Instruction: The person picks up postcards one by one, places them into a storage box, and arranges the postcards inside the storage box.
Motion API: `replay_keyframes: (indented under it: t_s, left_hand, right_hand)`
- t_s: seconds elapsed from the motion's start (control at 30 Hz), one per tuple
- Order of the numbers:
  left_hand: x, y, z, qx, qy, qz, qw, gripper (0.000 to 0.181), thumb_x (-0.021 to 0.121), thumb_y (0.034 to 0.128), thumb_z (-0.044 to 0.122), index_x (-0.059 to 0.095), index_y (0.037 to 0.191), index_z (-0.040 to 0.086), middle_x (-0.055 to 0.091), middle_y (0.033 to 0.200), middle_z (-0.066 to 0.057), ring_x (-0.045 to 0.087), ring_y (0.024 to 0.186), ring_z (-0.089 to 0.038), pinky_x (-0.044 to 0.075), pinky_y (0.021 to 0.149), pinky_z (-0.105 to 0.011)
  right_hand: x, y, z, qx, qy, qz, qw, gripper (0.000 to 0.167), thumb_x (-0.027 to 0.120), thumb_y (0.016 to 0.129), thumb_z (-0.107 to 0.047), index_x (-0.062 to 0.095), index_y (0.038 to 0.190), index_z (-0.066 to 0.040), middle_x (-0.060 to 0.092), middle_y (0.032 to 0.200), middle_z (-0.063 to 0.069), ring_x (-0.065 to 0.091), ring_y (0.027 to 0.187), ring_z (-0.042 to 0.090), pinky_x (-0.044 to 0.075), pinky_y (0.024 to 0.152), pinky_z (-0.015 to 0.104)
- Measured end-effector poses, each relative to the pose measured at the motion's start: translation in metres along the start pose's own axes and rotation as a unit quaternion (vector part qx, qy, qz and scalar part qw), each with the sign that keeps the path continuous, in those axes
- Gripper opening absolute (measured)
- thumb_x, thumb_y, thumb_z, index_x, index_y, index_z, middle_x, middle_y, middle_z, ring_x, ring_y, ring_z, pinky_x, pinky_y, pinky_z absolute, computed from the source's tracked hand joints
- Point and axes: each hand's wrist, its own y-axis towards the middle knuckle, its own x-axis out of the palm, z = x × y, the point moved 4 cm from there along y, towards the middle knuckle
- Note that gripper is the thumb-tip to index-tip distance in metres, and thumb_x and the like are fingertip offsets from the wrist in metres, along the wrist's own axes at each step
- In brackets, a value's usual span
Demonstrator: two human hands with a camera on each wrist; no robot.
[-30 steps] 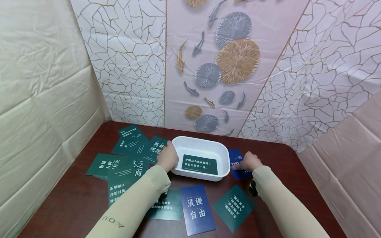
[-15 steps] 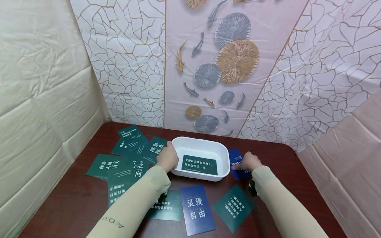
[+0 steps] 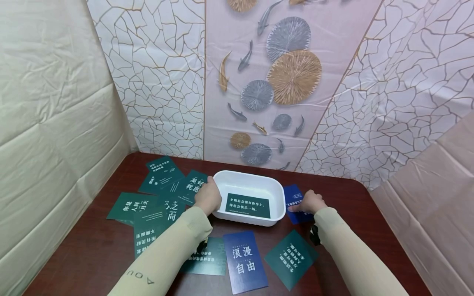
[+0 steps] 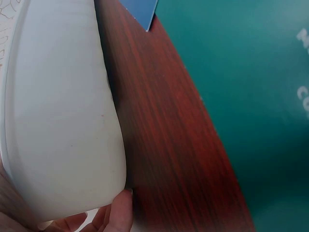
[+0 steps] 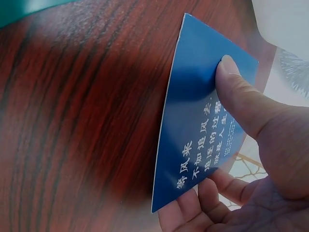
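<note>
A white plastic tub point(image 3: 249, 181) stands on the table, with one green card point(image 3: 248, 205) lying flat inside. My left hand point(image 3: 208, 196) grips the tub's left end; in the left wrist view its fingertips point(image 4: 120, 210) curl round the tub's lower edge. On the tub's other side, my right hand point(image 3: 312, 202) pinches a blue printed card point(image 3: 292, 192). The right wrist view shows the thumb point(image 5: 236, 89) across this blue card's point(image 5: 188, 92) face, the other fingers along its far edge and partly under it. That edge is partly hidden by the hand.
Several overlapping green cards point(image 3: 155, 220) spread over the table's left side. Nearer me lie another blue card point(image 3: 245, 267), a green card turned like a diamond point(image 3: 291, 260), and a green card point(image 3: 211, 263) partly behind my left sleeve. Hanging fabric point(image 3: 163, 102) surrounds the dark red table point(image 3: 85, 246).
Both hands stay where they are on the tub and the blue card. Only a very slight shift of the head view is visible.
</note>
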Motion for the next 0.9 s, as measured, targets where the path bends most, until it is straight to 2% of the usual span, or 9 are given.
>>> replay_keyframes:
  t_s: [0.23,0.4,0.67,0.9]
  left_hand:
    - [-0.002,-0.001,0.001,-0.003,-0.001,-0.001,1.0,0.072,0.065,0.0865,0.008,0.024,0.145,-0.003,0.059,0.104,-0.023,0.062,0.083,-0.029,0.052,0.069,-0.048]
    - [-0.003,-0.002,0.001,-0.005,-0.003,-0.007,1.0,0.076,0.066,0.0853,0.008,0.021,0.146,-0.003,0.058,0.106,-0.023,0.06,0.082,-0.029,0.052,0.07,-0.048]
    - [-0.002,-0.001,0.0,-0.005,-0.001,-0.007,1.0,0.078,0.067,0.0849,0.007,0.021,0.147,-0.003,0.058,0.107,-0.024,0.061,0.083,-0.03,0.051,0.071,-0.049]
    - [-0.001,-0.001,0.001,-0.009,0.0,-0.008,0.9999,0.08,0.067,0.0853,0.009,0.018,0.148,-0.002,0.058,0.109,-0.024,0.061,0.086,-0.03,0.051,0.073,-0.049]
  right_hand:
    - [-0.001,-0.002,0.001,-0.009,0.008,0.005,0.9999,0.105,0.084,0.075,-0.038,0.019,0.136,0.018,0.036,0.115,0.038,0.044,0.103,0.05,0.043,0.087,0.064]
    - [-0.001,-0.003,0.002,-0.012,0.028,0.006,0.9995,0.102,0.084,0.075,-0.035,0.02,0.137,0.017,0.04,0.119,0.037,0.046,0.105,0.049,0.043,0.089,0.063]
    - [-0.008,-0.003,0.006,-0.042,0.03,0.018,0.9985,0.074,0.083,0.076,-0.032,0.042,0.12,0.012,0.055,0.104,0.027,0.055,0.091,0.038,0.05,0.079,0.052]
    - [-0.014,0.0,0.014,-0.04,0.022,0.024,0.9987,0.068,0.08,0.08,-0.032,0.047,0.119,0.012,0.058,0.1,0.024,0.056,0.087,0.035,0.051,0.077,0.05]
